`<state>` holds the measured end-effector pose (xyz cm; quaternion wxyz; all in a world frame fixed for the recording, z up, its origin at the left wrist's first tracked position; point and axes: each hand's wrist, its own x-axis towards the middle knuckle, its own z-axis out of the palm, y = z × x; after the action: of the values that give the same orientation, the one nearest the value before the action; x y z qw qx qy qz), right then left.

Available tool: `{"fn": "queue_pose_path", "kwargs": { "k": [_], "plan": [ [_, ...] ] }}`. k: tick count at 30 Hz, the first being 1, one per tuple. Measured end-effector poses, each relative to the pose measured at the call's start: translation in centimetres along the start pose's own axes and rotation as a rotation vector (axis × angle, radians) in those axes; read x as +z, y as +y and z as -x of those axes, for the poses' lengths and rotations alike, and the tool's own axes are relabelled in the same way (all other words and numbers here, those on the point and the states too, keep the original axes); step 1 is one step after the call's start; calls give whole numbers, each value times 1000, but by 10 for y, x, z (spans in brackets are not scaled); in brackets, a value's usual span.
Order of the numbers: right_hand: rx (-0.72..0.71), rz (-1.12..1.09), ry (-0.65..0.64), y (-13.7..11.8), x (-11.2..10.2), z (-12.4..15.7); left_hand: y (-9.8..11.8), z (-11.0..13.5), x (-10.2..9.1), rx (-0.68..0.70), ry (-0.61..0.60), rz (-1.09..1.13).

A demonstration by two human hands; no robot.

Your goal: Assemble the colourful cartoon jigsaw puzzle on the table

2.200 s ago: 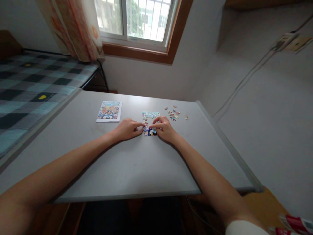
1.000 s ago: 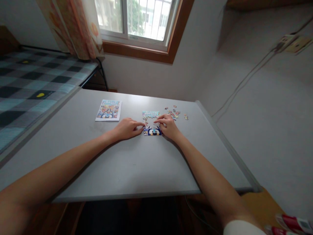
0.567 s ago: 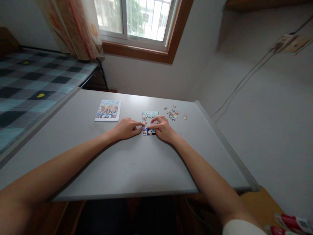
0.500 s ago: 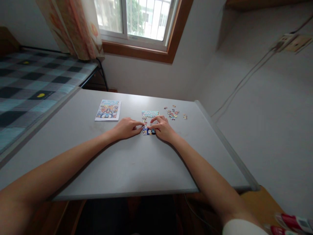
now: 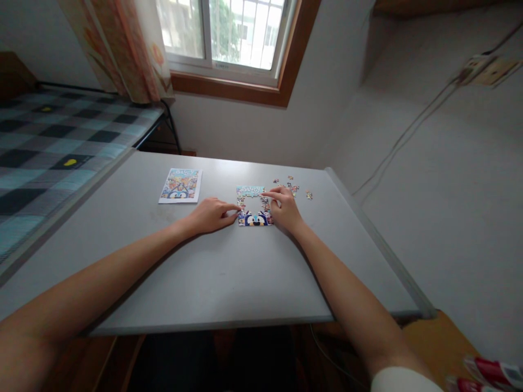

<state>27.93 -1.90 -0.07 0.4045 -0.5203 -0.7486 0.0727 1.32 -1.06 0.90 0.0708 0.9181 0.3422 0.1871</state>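
Note:
A partly joined jigsaw puzzle (image 5: pixel 256 220) lies flat on the table, its border joined around a gap in the middle where the tabletop shows. A blue dog face fills its lower edge and pale lettering its top. My left hand (image 5: pixel 213 214) rests at its left side, index finger stretched out to touch the edge and thumb apart. Over the right side is my right hand (image 5: pixel 286 211), index finger extended toward the top right part, other fingers bent; I see no piece in it. Several loose puzzle pieces (image 5: pixel 293 188) lie beyond it, partly hidden by that hand.
A printed reference picture (image 5: pixel 180 186) lies to the left on the grey-white table (image 5: pixel 212 288). A checked bed (image 5: pixel 53 130) stands at the left. Window, wall and a socket with cables (image 5: pixel 482 71) are behind and to the right. Red-capped items (image 5: pixel 490 370) sit at lower right.
My right hand has moved right and slightly away from the puzzle's middle, uncovering the dog face and the gap. My left hand stays at the left edge.

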Motion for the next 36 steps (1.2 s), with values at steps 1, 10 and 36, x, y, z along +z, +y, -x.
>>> {"fn": "queue_pose_path", "kwargs": {
  "k": [1, 10, 36],
  "plan": [
    [28, 5, 3, 2, 0, 0, 0, 0, 0, 0, -2, -1],
    [119, 36, -50, 2, 2, 1, -2, 0, 2, 12, 7, -1],
    [217, 65, -37, 1, 2, 1, 0, 1, -3, 26, 32, 59]
  ]
}}
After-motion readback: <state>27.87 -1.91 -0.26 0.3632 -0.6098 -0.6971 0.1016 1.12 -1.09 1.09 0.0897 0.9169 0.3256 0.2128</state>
